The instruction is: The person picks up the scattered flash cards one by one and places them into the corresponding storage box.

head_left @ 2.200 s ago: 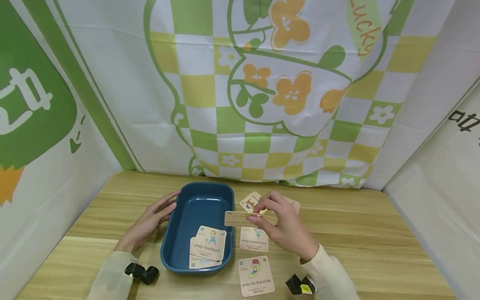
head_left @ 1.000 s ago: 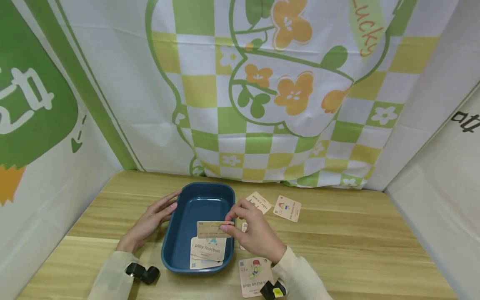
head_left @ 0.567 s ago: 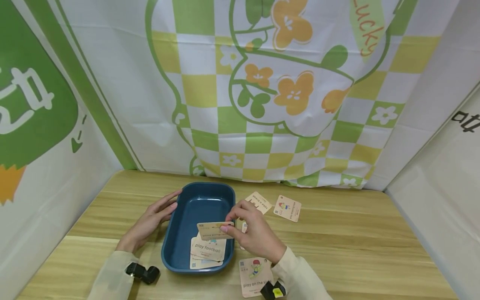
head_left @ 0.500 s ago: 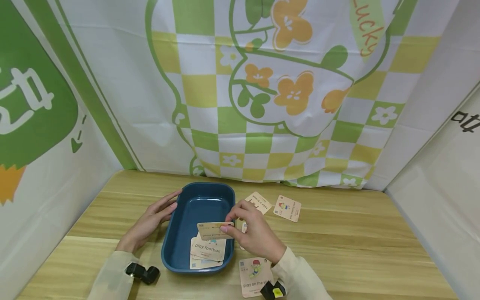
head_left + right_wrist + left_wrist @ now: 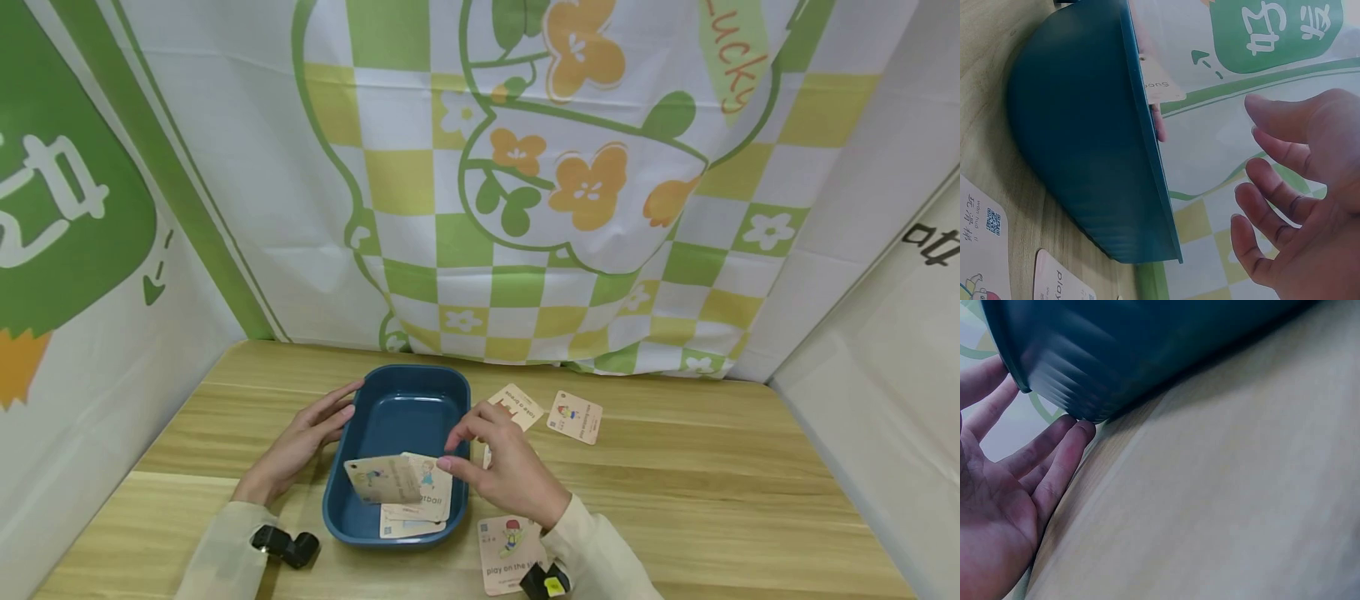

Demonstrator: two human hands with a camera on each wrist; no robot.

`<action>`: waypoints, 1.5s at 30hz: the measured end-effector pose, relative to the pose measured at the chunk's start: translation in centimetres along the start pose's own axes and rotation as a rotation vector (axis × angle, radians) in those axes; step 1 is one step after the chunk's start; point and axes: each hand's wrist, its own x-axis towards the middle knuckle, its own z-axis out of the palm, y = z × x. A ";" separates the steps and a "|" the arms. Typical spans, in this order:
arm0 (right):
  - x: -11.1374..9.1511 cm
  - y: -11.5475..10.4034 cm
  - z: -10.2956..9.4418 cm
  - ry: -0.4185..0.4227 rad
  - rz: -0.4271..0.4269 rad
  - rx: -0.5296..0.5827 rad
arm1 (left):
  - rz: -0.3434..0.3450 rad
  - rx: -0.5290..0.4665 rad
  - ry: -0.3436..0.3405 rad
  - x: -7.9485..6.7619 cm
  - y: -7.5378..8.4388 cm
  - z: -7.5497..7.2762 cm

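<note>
A blue plastic tray (image 5: 408,425) stands on the wooden table. My left hand (image 5: 300,446) touches its left side with extended fingers; in the left wrist view the fingertips of this hand (image 5: 1016,481) meet the tray's rim and lower wall. Inside, a tilted picture card (image 5: 378,482) leans over a small pile topped by the "play football" card (image 5: 438,493), covering part of its lettering. My right hand (image 5: 510,471) hovers at the tray's right rim, thumb and forefinger apart and nothing between them. In the right wrist view, a card corner (image 5: 1163,87) shows above the tray wall (image 5: 1079,125).
Right of the tray lie a "take a break" card (image 5: 516,407), another picture card (image 5: 574,417) and a "play on the slide" card (image 5: 510,546). My right hand mostly hides one more card (image 5: 487,457). A patterned curtain (image 5: 525,283) hangs behind the table.
My right hand brought a card left from above the table to over the tray, then let go. The card has dropped leftward and tilts on the pile. My left hand stays put.
</note>
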 end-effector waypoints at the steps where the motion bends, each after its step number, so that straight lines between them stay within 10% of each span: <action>1: 0.0 0.0 0.0 -0.002 0.006 0.001 | -0.002 0.000 0.001 0.0 0.0 0.0; 45: -5.7 3.6 -3.4 -0.022 0.124 -0.068 | -0.023 -0.017 0.009 0.1 0.0 0.0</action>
